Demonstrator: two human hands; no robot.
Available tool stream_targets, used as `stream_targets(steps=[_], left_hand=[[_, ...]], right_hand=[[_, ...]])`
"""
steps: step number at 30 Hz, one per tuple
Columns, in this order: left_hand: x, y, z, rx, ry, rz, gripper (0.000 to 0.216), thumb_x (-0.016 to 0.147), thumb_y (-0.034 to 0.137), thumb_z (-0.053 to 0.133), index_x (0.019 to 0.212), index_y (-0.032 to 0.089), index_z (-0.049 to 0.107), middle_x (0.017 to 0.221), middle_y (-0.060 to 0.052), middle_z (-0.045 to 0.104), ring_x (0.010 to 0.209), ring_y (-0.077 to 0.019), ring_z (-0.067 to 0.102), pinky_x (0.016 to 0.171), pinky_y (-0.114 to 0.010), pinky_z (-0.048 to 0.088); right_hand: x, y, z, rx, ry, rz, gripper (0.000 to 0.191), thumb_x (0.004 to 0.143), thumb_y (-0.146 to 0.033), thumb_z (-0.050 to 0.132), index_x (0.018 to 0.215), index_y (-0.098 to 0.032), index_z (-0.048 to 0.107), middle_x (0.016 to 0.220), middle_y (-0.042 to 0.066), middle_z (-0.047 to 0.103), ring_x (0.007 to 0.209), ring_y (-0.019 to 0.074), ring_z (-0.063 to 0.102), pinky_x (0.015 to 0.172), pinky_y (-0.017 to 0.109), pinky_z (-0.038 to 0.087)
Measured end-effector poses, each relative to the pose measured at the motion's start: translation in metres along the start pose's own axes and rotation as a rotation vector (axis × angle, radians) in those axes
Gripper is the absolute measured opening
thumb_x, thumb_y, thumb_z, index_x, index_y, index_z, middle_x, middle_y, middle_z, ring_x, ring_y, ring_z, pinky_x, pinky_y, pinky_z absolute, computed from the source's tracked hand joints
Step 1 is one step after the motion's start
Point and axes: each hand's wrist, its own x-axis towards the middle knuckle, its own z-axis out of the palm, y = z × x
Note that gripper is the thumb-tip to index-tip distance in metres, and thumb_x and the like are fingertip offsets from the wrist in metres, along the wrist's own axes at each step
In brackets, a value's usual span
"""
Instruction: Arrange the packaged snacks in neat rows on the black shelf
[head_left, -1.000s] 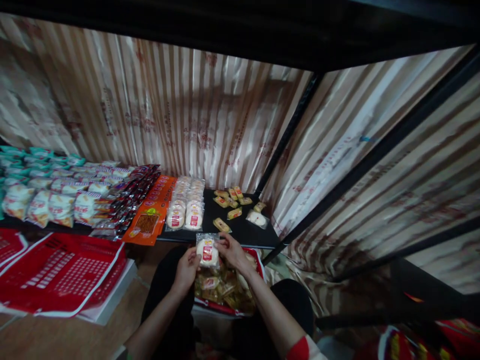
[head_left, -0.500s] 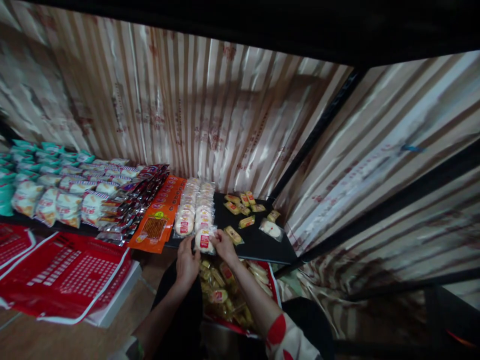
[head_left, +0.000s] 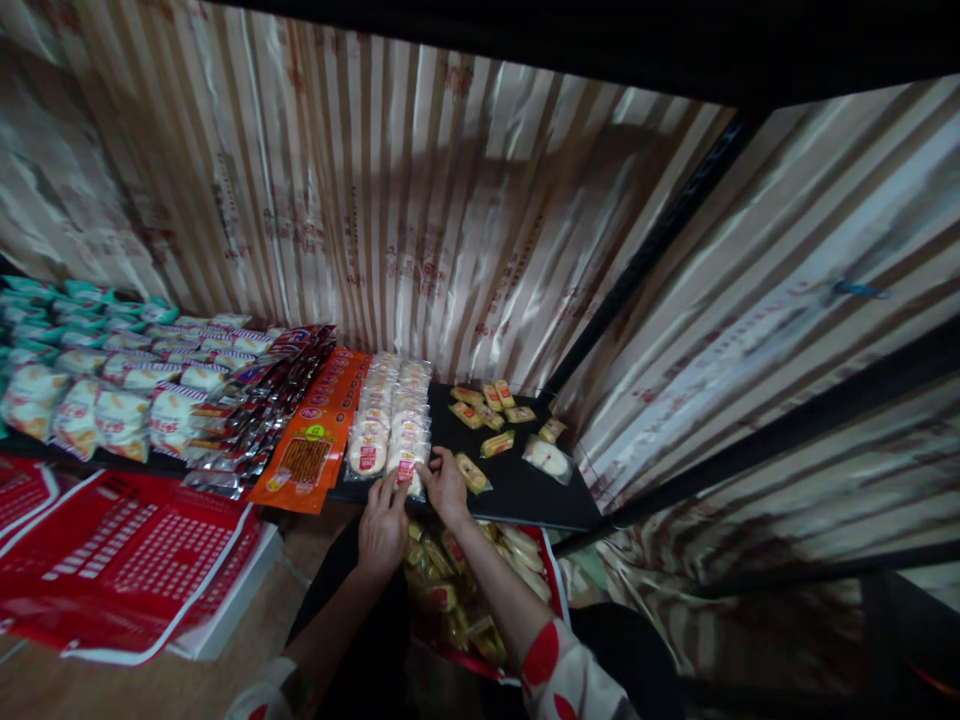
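Two rows of clear-wrapped white rice crackers (head_left: pixel 369 425) overlap on the black shelf (head_left: pixel 547 500). At the front of the right-hand row lies a rice cracker packet (head_left: pixel 405 467) with a red label. My left hand (head_left: pixel 382 532) has its fingertips on the packet's front left edge. My right hand (head_left: pixel 445 487) grips the packet's right side between thumb and fingers. Its fingertips are partly hidden. Right of the rows lie several small yellow-wrapped snacks (head_left: pixel 497 443) and one white wrapped cracker (head_left: pixel 547 459).
Orange snack bags (head_left: pixel 304 450), dark shiny packets (head_left: pixel 232 440) and white-and-teal bags (head_left: pixel 124 420) line the shelf leftward. Below my arms is an open red bag (head_left: pixel 559 590) of wrapped snacks. Another red bag (head_left: pixel 142 560) lies left. A black post (head_left: pixel 645 255) stands right before the striped curtain (head_left: pixel 420 200).
The rice cracker packet has moved slightly up and back against its row, lying flatter. My left fingers have shifted onto its front edge, and the right hand has followed. The view has shifted slightly.
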Motion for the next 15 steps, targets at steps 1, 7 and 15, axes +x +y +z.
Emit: stream_targets(steps=[1, 7, 15], left_hand=[[-0.001, -0.001, 0.001, 0.008, 0.003, 0.018, 0.051, 0.077, 0.004, 0.042, 0.125, 0.017, 0.052, 0.132, -0.012, 0.049, 0.116, -0.0264, 0.044, 0.097, -0.042, 0.044], [0.000, -0.002, 0.005, 0.073, 0.032, 0.025, 0.047, 0.077, 0.007, 0.043, 0.121, 0.018, 0.055, 0.127, -0.013, 0.053, 0.117, -0.0291, 0.046, 0.093, -0.046, 0.045], [0.001, 0.008, 0.019, 0.075, 0.093, -0.035, 0.041, 0.081, 0.012, 0.041, 0.120, 0.011, 0.053, 0.125, -0.018, 0.053, 0.117, -0.0302, 0.047, 0.095, -0.045, 0.041]], right_hand=[[-0.002, 0.002, 0.001, 0.005, 0.013, -0.023, 0.044, 0.077, -0.033, 0.057, 0.117, -0.015, 0.051, 0.088, 0.004, 0.062, 0.066, 0.0147, 0.058, 0.066, 0.026, 0.045], [-0.007, 0.006, 0.001, -0.022, -0.075, -0.025, 0.028, 0.079, -0.029, 0.056, 0.105, -0.020, 0.059, 0.083, 0.002, 0.064, 0.065, 0.0140, 0.059, 0.063, 0.024, 0.044], [0.001, 0.002, -0.004, -0.036, -0.166, 0.082, 0.030, 0.080, -0.036, 0.058, 0.106, -0.022, 0.057, 0.078, -0.001, 0.068, 0.072, 0.0141, 0.063, 0.062, 0.022, 0.041]])
